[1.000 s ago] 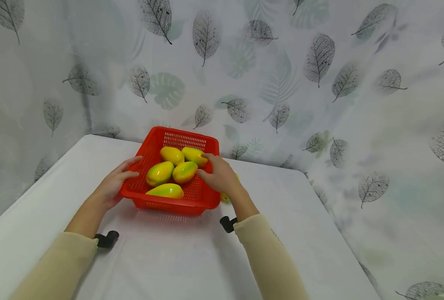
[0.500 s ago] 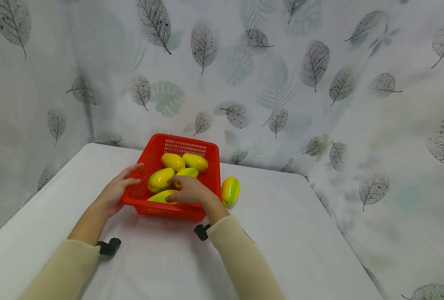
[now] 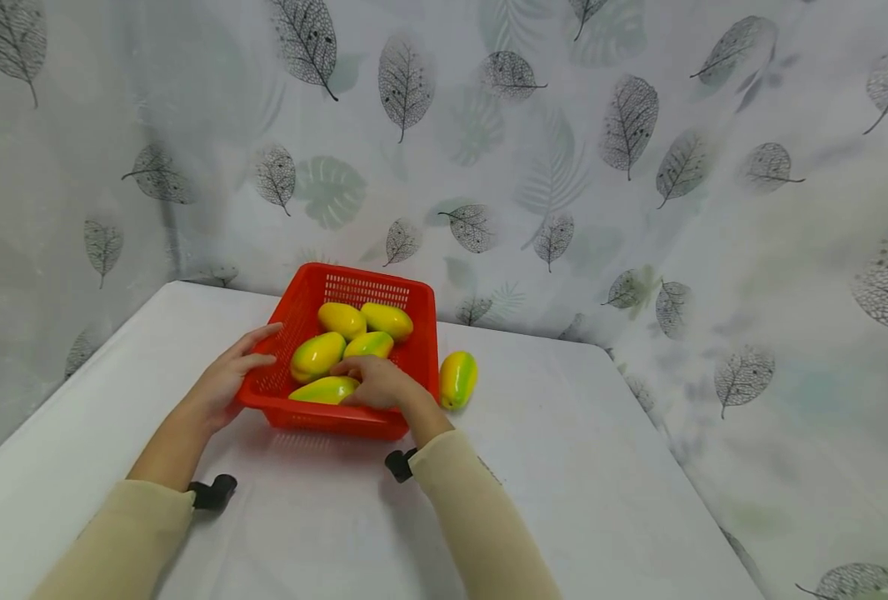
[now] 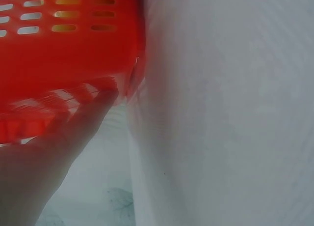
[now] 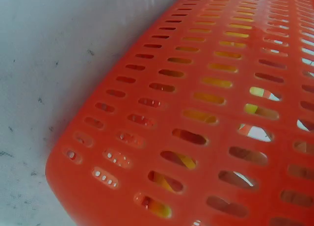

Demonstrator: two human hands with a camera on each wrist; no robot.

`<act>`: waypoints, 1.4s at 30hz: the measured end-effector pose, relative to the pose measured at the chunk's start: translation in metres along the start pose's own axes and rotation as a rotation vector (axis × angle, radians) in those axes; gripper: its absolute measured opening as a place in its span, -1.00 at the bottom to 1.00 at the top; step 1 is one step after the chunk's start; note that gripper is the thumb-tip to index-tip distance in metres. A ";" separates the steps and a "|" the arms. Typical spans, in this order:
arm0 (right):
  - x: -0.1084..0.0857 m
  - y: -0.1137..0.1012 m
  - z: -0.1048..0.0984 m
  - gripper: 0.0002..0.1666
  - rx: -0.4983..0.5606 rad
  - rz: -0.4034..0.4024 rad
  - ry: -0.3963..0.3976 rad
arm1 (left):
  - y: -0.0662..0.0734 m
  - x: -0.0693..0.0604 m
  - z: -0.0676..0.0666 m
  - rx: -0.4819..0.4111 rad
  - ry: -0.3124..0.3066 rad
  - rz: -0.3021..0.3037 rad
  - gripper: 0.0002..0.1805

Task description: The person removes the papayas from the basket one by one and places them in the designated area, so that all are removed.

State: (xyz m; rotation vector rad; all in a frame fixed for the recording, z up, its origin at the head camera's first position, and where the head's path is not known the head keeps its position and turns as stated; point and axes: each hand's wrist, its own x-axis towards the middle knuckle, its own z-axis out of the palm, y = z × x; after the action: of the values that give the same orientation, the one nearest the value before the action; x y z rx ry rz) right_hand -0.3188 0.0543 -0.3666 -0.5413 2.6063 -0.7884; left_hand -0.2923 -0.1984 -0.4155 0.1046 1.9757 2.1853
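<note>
A red plastic basket (image 3: 421,333) with slotted walls stands on the table, holding several yellow-green mangoes (image 3: 318,357). My left hand (image 3: 215,387) grips its left rim, two digits lying over the edge inside. The left wrist view shows part of that hand (image 4: 59,152) against the basket's outer wall. My right hand (image 3: 380,385) reaches in over the front right corner. Its fingers curl round the right end of the nearest mango (image 3: 320,390); some fingertips are hidden. In the right wrist view the slotted wall (image 5: 196,103) hides the hand.
One more mango (image 3: 458,380) lies on the white-covered table (image 3: 564,467), just outside the basket's right wall. Leaf-patterned curtains (image 3: 444,150) hang behind the table and along its sides.
My right hand has moved from the right back mango to the front one, uncovering the mango outside the basket. The left hand keeps its place at the left rim.
</note>
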 end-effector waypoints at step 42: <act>-0.082 0.179 -0.054 -0.32 0.211 0.570 0.808 | 0.002 -0.001 -0.003 -0.025 -0.044 0.001 -0.32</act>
State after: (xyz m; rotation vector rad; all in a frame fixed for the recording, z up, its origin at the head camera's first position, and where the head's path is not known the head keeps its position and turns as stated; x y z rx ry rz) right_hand -0.3169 0.2533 -0.4107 0.7093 3.0351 -1.2190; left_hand -0.2920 -0.2013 -0.4137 0.1480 1.9248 2.1884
